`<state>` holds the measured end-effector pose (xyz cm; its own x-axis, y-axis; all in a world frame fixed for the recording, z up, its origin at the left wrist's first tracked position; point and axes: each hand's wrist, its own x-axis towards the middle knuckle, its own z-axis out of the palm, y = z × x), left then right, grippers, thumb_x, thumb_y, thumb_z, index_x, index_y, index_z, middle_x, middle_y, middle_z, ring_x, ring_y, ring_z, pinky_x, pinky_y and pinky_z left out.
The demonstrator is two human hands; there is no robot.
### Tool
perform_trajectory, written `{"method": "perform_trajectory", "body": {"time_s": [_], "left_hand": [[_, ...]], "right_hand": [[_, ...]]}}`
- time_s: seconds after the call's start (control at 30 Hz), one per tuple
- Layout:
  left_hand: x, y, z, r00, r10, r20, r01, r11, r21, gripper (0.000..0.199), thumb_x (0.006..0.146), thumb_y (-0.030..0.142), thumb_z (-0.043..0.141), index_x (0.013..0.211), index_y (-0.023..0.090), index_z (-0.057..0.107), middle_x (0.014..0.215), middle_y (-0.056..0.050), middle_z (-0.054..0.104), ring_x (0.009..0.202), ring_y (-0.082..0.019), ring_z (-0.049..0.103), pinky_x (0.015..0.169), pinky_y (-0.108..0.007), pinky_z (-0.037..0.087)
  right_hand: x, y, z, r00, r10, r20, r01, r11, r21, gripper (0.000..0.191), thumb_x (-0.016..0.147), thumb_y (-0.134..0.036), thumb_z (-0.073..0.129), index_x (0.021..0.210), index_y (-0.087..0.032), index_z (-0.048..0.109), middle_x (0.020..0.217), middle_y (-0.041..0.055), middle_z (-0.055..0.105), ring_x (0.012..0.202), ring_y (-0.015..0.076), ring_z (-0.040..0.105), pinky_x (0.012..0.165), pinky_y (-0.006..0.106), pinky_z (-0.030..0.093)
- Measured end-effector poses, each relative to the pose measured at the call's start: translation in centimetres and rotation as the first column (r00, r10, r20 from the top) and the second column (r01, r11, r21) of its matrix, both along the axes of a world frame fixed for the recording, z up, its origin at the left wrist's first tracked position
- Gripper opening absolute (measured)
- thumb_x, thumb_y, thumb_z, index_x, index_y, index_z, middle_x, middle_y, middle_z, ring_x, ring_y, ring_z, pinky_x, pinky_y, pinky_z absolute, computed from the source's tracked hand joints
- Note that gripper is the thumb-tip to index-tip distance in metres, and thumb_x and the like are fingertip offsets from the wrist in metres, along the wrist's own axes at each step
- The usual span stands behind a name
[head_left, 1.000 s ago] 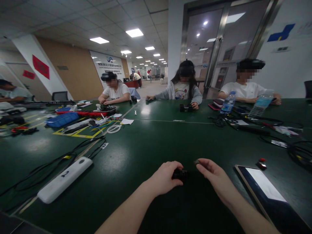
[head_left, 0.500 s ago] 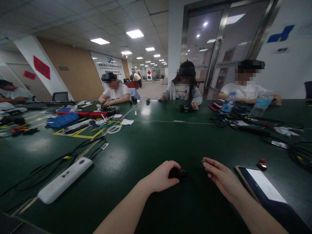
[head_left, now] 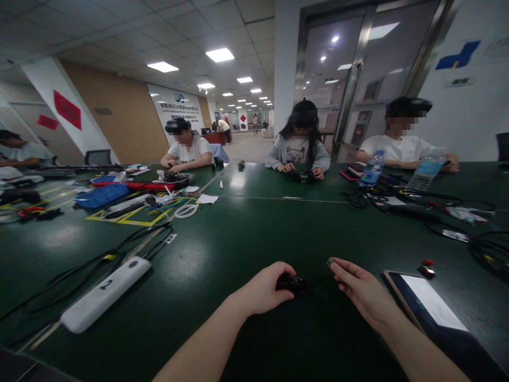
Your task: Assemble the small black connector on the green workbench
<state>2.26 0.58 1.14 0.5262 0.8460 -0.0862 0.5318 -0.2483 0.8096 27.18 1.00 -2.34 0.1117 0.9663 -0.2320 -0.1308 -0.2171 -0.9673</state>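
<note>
Head view: the left hand [head_left: 264,291] curls around one small black part [head_left: 292,284] resting on the green tabletop [head_left: 246,233]. Just right of it, apart, the right hand [head_left: 358,286] pinches one tiny piece [head_left: 330,262] at its fingertips. One phone [head_left: 427,313] lies beside the right hand, and one white power strip [head_left: 104,293] lies well left.

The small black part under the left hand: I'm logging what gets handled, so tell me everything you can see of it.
The small black part is a dark, compact piece, seemingly plastic, with a faint glossy highlight; finer detail is too small to tell. It rests low on the green table, gripped at its left end by the left hand, whose fingers curl over it. The right hand is apart from it, pinching a tiny piece.
</note>
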Motion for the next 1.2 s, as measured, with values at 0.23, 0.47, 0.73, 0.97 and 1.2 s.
{"method": "perform_trajectory", "body": {"time_s": [0.23, 0.47, 0.73, 0.97, 1.2], "left_hand": [[0.0, -0.1, 0.2, 1.000, -0.023, -0.009, 0.023, 0.999, 0.024, 0.048, 0.073, 0.022, 0.064, 0.117, 0.028, 0.047, 0.117, -0.001, 0.051, 0.105, -0.020, 0.050, 0.090, -0.036, 0.041], [0.3, -0.6, 0.4, 0.996, -0.054, -0.065, 0.061, 0.992, 0.113, 0.040, 0.074, 0.025, 0.064, 0.110, 0.027, 0.049, 0.111, -0.001, 0.053, 0.103, -0.020, 0.049, 0.087, -0.036, 0.041], [0.9, -0.9, 0.4, 0.998, -0.050, -0.032, 0.056, 0.974, 0.220, 0.035, 0.072, 0.029, 0.067, 0.103, 0.023, 0.053, 0.106, -0.002, 0.053, 0.104, -0.020, 0.045, 0.086, -0.034, 0.040], [1.9, -0.5, -0.6, 0.999, 0.051, 0.007, -0.052, 0.987, 0.155, 0.020, 0.079, 0.026, 0.058, 0.098, 0.021, 0.056, 0.099, -0.001, 0.053, 0.084, -0.013, 0.051, 0.071, -0.025, 0.044], [1.7, -0.3, -0.6, 1.000, 0.019, -0.010, -0.018, 0.991, 0.135, 0.017, 0.082, 0.021, 0.052, 0.097, 0.021, 0.060, 0.100, -0.001, 0.051, 0.084, -0.013, 0.052, 0.073, -0.025, 0.044]], "right_hand": [[-0.7, -0.5, 0.3, 0.978, 0.096, 0.185, -0.123, 0.982, 0.141, 0.059, 0.061, -0.050, 0.074, 0.106, -0.015, 0.060, 0.101, 0.0066, 0.053, 0.091, 0.0285, 0.049, 0.062, 0.028, 0.048], [-3.2, -1.5, -0.7, 0.852, 0.304, 0.426, -0.446, 0.848, 0.285, 0.036, 0.078, -0.042, 0.060, 0.106, -0.019, 0.064, 0.094, 0.0023, 0.054, 0.085, 0.0264, 0.051, 0.073, 0.033, 0.045], [-4.1, -1.9, -0.5, 0.777, 0.298, 0.554, -0.533, 0.780, 0.327, 0.024, 0.082, -0.022, 0.056, 0.105, -0.023, 0.065, 0.088, -0.0010, 0.053, 0.076, 0.0214, 0.052, 0.062, 0.024, 0.044], [-4.2, -2.1, -0.3, 0.763, 0.296, 0.575, -0.527, 0.799, 0.288, 0.023, 0.084, -0.019, 0.057, 0.106, -0.022, 0.062, 0.088, -0.0012, 0.053, 0.077, 0.0211, 0.052, 0.061, 0.024, 0.045], [-3.9, -1.8, -0.3, 0.825, 0.343, 0.449, -0.503, 0.808, 0.307, 0.031, 0.079, -0.023, 0.061, 0.109, -0.019, 0.060, 0.095, 0.0013, 0.053, 0.088, 0.0234, 0.050, 0.074, 0.029, 0.046]]}}
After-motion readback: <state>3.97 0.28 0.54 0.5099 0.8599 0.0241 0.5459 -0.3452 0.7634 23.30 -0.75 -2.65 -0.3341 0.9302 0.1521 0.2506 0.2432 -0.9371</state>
